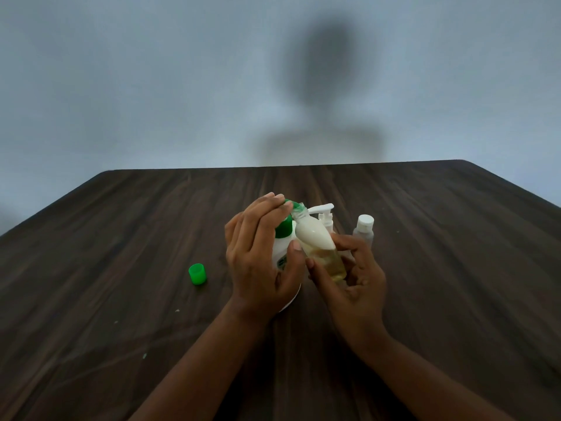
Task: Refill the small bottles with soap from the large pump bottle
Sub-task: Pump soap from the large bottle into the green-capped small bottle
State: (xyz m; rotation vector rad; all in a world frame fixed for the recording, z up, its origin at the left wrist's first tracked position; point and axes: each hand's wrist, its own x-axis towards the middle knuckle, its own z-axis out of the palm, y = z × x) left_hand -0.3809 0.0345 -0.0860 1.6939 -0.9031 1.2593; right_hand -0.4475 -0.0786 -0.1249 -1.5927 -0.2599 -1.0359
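Hands meet over the dark wooden table (121, 238): your right hand (355, 281) grips the tilted small bottle (315, 241) between thumb and curled fingers, its open mouth up at the green nozzle, white soap in its upper half. Your left hand (258, 262) lays straight fingers on the pump head of the large pump bottle (281, 252), standing just beside. A green cap (197, 274) lies apart, left. Behind stand a white-pump bottle (326, 217) and a capped clear bottle (364, 229).

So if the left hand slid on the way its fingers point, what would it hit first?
Probably the neck of the tilted bottle, just past the fingertips of the left hand; the right hand holds that bottle. Depth is unclear.
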